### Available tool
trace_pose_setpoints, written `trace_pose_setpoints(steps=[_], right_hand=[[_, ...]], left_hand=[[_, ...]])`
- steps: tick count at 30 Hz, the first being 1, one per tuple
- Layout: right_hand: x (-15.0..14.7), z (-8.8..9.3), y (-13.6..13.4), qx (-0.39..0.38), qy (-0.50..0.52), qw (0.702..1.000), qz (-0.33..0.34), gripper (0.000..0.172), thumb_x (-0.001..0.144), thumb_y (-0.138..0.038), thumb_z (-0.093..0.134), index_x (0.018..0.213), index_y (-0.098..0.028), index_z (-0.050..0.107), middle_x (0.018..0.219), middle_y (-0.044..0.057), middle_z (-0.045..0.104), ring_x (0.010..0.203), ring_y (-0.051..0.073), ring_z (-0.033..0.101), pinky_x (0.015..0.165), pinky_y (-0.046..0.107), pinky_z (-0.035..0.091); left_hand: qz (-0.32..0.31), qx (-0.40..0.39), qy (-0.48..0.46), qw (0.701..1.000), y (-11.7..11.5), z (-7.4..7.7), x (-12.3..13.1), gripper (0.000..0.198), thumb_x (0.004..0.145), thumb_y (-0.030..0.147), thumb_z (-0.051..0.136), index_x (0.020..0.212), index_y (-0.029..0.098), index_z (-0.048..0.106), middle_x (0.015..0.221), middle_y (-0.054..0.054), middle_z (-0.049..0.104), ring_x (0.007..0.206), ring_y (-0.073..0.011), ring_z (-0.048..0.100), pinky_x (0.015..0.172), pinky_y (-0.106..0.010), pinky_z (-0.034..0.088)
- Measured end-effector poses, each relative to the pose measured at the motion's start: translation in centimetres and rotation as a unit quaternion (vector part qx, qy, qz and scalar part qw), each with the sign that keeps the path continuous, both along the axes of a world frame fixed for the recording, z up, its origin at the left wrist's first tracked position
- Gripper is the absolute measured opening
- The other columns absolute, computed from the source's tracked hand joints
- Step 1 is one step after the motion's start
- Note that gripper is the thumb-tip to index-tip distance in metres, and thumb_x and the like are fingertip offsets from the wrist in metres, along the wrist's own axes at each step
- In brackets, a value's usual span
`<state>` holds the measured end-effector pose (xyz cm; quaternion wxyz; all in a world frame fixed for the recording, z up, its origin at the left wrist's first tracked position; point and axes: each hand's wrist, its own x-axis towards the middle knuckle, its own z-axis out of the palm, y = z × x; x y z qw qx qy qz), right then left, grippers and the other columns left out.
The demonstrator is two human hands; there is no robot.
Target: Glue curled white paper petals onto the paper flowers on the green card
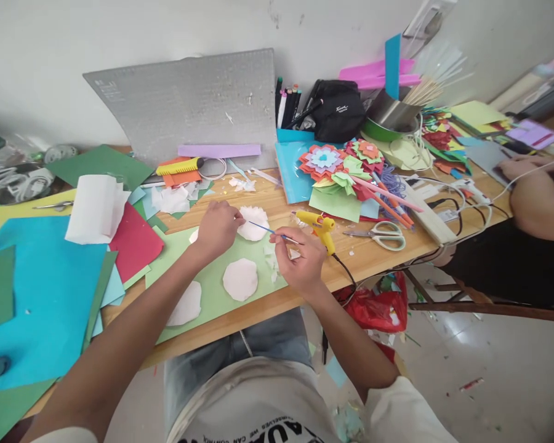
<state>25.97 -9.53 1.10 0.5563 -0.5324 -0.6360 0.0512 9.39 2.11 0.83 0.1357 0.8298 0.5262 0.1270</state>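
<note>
My right hand (300,255) pinches a thin blue stick (261,227) that points left across a white, rough-edged paper round (253,224). At that round's left edge, the fingertips of my left hand (218,227) are pressed together, close to the stick's tip. Whether they grip the paper or something small, I cannot make out. Nearer to me lie a second white round (240,280) and a third one (187,304), partly behind my left forearm. A light green sheet (212,314) is under them. White scraps (271,261) lie beside my right hand.
A yellow glue gun (321,227) and scissors (388,235) lie to the right. Paper flowers (325,161) rest behind them. A grey cutting mat (189,104) leans on the wall, with a yellow cutter (180,165) before it. Blue paper (46,283) covers the left. Another person's arm (540,197) is at right.
</note>
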Motion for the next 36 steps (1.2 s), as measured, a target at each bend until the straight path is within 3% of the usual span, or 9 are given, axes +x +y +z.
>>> trace_pose_setpoints(steps=[7, 20, 26, 31, 36], right_hand=[[-0.2, -1.1, 1.1, 0.017, -0.016, 1.000, 0.014, 0.014, 0.086, -0.012, 0.055, 0.093, -0.019, 0.065, 0.081, 0.004, 0.073, 0.072, 0.015, 0.070, 0.068, 0.028, 0.057], [-0.6, -2.0, 1.8, -0.036, -0.027, 0.999, 0.005, 0.014, 0.091, -0.019, 0.048, 0.095, -0.021, 0.061, 0.086, 0.005, 0.073, 0.078, 0.016, 0.070, 0.073, 0.030, 0.059], [-1.0, -1.0, 2.2, -0.061, -0.049, 0.997, -0.016, 0.012, 0.091, -0.021, 0.047, 0.093, -0.021, 0.060, 0.085, 0.003, 0.072, 0.072, 0.015, 0.070, 0.068, 0.027, 0.055], [-1.5, 0.6, 3.2, -0.112, -0.135, 0.984, -0.026, 0.015, 0.093, -0.022, 0.045, 0.096, -0.020, 0.059, 0.083, 0.004, 0.071, 0.073, 0.016, 0.068, 0.070, 0.027, 0.050], [-2.6, 3.6, 4.7, -0.175, -0.272, 0.945, -0.048, 0.019, 0.095, -0.024, 0.044, 0.094, -0.016, 0.061, 0.080, 0.007, 0.069, 0.073, 0.019, 0.064, 0.067, 0.028, 0.042]], left_hand=[[-0.009, 0.018, 0.027, 0.999, 0.3, -0.1, 0.2, 0.022, 0.089, 0.027, 0.053, 0.079, 0.016, 0.070, 0.088, -0.011, 0.065, 0.095, -0.0281, 0.054, 0.084, -0.040, 0.042], [0.005, 0.031, 0.003, 0.999, -0.3, 0.4, -0.2, 0.021, 0.092, 0.030, 0.053, 0.090, 0.015, 0.068, 0.090, -0.011, 0.066, 0.095, -0.0276, 0.056, 0.086, -0.040, 0.043], [-0.002, 0.053, 0.009, 0.999, -3.8, 1.0, -2.6, 0.019, 0.094, 0.029, 0.051, 0.090, 0.016, 0.064, 0.089, -0.009, 0.066, 0.089, -0.0260, 0.057, 0.077, -0.037, 0.043], [-0.050, 0.119, 0.078, 0.989, -7.8, -0.4, -4.7, 0.019, 0.094, 0.025, 0.049, 0.091, 0.015, 0.065, 0.085, -0.010, 0.065, 0.086, -0.0267, 0.058, 0.071, -0.037, 0.042], [-0.092, 0.152, 0.105, 0.978, -9.5, -1.7, -5.5, 0.021, 0.094, 0.021, 0.048, 0.084, 0.016, 0.065, 0.083, -0.009, 0.065, 0.080, -0.0243, 0.058, 0.066, -0.036, 0.041]])
